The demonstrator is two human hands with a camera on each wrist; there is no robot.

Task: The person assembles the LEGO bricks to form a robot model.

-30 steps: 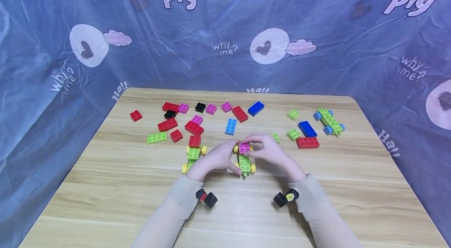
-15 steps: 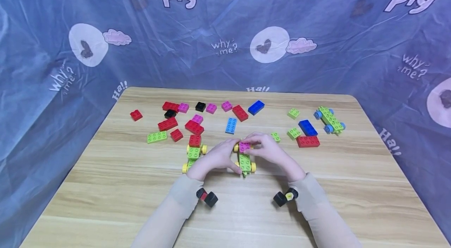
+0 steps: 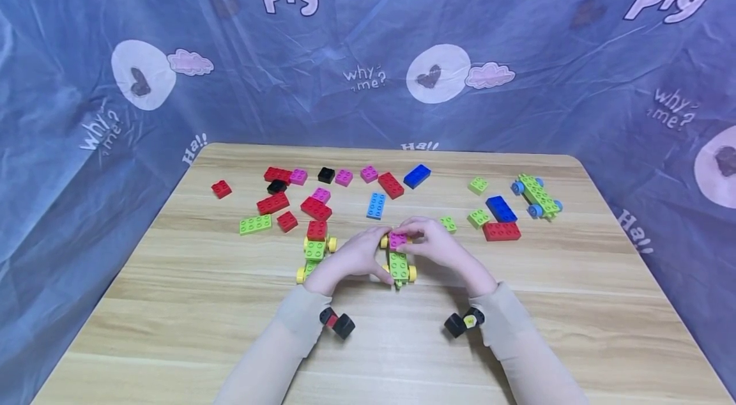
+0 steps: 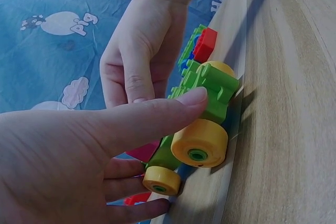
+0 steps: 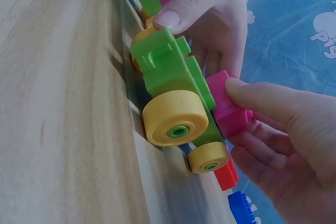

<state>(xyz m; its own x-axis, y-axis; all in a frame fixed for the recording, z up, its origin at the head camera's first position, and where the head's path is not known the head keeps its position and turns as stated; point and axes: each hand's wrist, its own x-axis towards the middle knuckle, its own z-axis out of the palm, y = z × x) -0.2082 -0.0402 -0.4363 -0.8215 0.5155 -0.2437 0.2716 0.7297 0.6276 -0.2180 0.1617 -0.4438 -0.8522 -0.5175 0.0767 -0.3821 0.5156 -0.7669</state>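
A green toy car base (image 3: 398, 268) with yellow wheels stands on the table between both hands. My left hand (image 3: 358, 256) holds it from the left, the thumb at the near end and the fingers toward the far end. My right hand (image 3: 435, 243) pinches a pink brick (image 5: 227, 103) between thumb and fingers. That brick sits on the studs toward the car's far end, as the right wrist view shows. Left of these, partly hidden by my left forearm, is a second green car base (image 3: 311, 269) with yellow wheels, bearing a green brick (image 3: 314, 250) and a red brick (image 3: 317, 230).
Loose red, pink and black bricks lie across the back left, with a light blue brick (image 3: 376, 206) behind the hands. At the right are several green bricks, a blue brick (image 3: 501, 209), a red brick (image 3: 502, 231) and a green car base with blue wheels (image 3: 537, 195).
Both hands keep their hold on the car base and the pink brick, almost still. The whole head view shifts only very slightly.
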